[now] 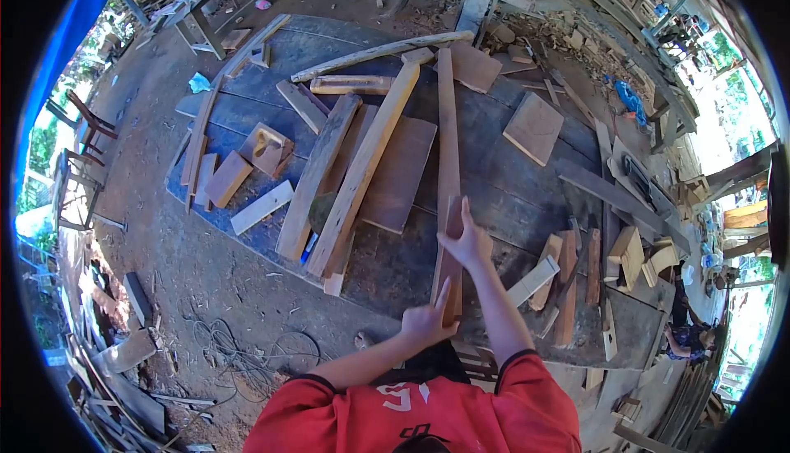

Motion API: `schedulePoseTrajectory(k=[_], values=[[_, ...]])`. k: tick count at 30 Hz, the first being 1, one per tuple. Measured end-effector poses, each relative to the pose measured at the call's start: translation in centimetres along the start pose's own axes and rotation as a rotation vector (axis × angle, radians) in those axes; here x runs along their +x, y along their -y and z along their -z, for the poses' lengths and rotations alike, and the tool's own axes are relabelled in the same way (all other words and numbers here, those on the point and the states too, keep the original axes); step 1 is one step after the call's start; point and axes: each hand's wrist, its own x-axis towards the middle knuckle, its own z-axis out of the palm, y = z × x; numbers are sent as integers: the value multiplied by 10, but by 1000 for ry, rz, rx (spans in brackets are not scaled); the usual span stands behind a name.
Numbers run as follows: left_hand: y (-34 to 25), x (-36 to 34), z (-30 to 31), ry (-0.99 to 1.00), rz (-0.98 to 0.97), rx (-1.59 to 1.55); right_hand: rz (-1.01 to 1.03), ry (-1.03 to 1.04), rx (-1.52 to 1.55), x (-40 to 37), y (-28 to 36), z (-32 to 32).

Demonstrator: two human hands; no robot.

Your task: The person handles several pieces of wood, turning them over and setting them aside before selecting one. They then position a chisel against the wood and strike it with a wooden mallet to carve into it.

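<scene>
A long narrow wooden board [448, 132] lies lengthwise on the dark table in front of me. At its near end, a shorter wooden piece [453, 216] rests on or against it. My right hand [467, 246] grips the shorter piece around its upper part, one digit stretched out forward. Lower down, my left hand [425, 324] closes on the near end of the same piece, with one finger extended along it. The palms hide part of the wood. Left of the board, a flat wooden panel [401, 175] lies beneath a long pale beam [366, 165].
The dark table [502, 194] carries a square wooden block [533, 129], a hollowed block [267, 150] and several offcuts [568, 280] at right. Cable [239, 354] coils on the ground at left. Another person [690, 341] is at the far right.
</scene>
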Motion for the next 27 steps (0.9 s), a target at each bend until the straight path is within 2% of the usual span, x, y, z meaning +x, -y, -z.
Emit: schedulePoseTrajectory(k=[2, 5, 9, 13, 14, 15, 17, 18, 19, 21, 23, 25, 27], values=[[2, -34, -11, 15, -1, -14, -50, 103, 30, -35, 8, -4], [1, -60, -20, 43, -2, -23, -54, 127, -11, -62, 11, -16], [3, -48, -15, 75, -5, 1, 17, 67, -23, -54, 6, -25], [11, 18, -15, 52, 13, -15, 58, 42, 22, 16, -1, -17], [17, 45, -20, 43, 28, 61, 61, 43, 27, 45, -2, -13], [22, 73, -22, 33, 41, 139, 91, 13, 40, 79, -4, -12], [30, 151, 3, -33, 90, 85, 130, -3, 29, 158, -1, -7], [46, 193, 1, -126, 59, 37, 139, 9, -1, 204, 3, 1], [54, 235, 16, 13, 139, 20, 138, 35, -34, 247, 10, 10], [66, 305, 51, 19, 164, 81, 123, -50, 18, 317, 18, 27], [61, 327, 86, -5, 175, 119, 118, -152, 55, 349, 36, 58], [50, 323, 108, -107, 131, 164, 109, -132, 61, 330, 60, 100], [40, 293, 106, -141, 109, 147, 95, -119, 55, 304, 67, 115]])
